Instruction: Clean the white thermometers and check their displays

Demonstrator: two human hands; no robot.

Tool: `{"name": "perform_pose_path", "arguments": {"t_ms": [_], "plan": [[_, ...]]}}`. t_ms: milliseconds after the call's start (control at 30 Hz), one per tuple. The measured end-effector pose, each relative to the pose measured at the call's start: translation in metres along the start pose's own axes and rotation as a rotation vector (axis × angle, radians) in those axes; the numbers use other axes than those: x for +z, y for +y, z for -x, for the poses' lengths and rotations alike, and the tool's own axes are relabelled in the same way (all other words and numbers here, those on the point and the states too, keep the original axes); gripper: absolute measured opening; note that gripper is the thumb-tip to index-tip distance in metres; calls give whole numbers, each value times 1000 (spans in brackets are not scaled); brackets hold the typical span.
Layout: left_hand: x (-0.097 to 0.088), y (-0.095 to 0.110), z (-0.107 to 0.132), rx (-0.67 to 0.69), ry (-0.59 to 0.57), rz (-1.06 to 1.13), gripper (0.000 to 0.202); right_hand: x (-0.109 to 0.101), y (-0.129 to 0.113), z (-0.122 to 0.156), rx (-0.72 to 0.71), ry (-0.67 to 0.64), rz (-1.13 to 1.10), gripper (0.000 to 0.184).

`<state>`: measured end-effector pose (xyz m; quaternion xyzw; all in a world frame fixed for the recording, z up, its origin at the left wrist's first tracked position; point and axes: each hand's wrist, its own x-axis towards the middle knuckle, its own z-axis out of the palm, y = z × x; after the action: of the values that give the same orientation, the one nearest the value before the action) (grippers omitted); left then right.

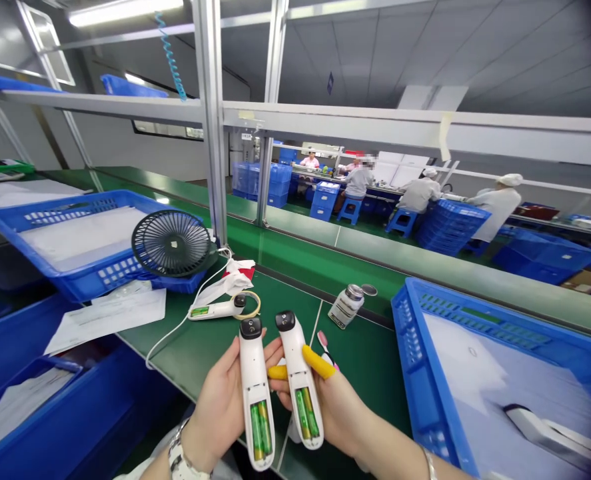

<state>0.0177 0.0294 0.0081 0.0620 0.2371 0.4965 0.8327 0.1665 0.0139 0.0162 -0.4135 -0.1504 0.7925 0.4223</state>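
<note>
My left hand [218, 400] is closed around a white handheld infrared thermometer [256, 360] with a black head. Beside it, my right hand [338, 403] grips a second white thermometer [295, 350], its thumb and a finger in yellow finger cots [319, 362]. Both devices stand nearly upright with their battery bays uncovered, and green and gold batteries [261, 430] show in each. Beyond my left hand, a third thermometer [215, 309] lies on the green bench against a roll of tape [252, 305]. Past my right hand are a pink-headed brush [323, 341] and a labelled bottle [346, 307].
A blue crate [400, 333] at the right holds sheets and a white device [550, 433]. At the left stand another blue crate [65, 277], a black fan [172, 243] and papers [110, 320]. A metal post [209, 133] rises behind the bench. Several people work farther back.
</note>
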Motion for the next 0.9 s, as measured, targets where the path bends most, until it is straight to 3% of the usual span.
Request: {"name": "perform_pose_path", "arguments": {"t_ms": [433,900], "plan": [[-7,5,2,-27,-187,66,57,2,-4,1,57,-12,-30,63],[-4,7,8,-45,-297,108,54,0,-7,2,23,-48,9,46]]}}
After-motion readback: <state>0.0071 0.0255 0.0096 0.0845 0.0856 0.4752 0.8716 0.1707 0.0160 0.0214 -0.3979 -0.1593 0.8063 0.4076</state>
